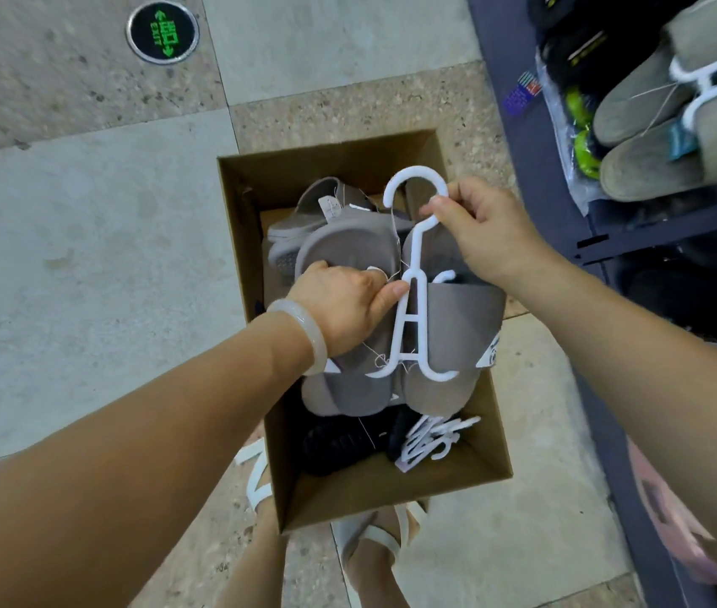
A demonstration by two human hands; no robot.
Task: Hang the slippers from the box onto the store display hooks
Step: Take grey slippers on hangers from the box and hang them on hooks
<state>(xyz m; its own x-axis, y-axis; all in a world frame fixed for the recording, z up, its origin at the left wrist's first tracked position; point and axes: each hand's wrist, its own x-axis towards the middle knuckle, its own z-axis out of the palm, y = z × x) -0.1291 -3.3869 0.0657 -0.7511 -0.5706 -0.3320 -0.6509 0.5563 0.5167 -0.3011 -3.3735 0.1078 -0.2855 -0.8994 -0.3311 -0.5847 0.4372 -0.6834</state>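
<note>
A pair of grey slippers (pixel 449 340) sits on a white plastic hanger (pixel 413 300), held above an open cardboard box (pixel 238 221) on the floor. My left hand (pixel 343 305) grips the left slipper and the hanger's middle bar. My right hand (pixel 479 230) pinches the neck just below the white hook (pixel 409 177). More grey slippers (pixel 304 221), a dark pair (pixel 339 445) and loose white hangers (pixel 431 436) lie inside the box.
A dark display rack (pixel 536 168) rises on the right, with grey fuzzy slippers (pixel 650 164) hung on white hangers and packaged dark goods behind. My sandalled feet (pixel 370 541) stand by the box's near end. A round green exit marker (pixel 162 30) is set in the tiled floor.
</note>
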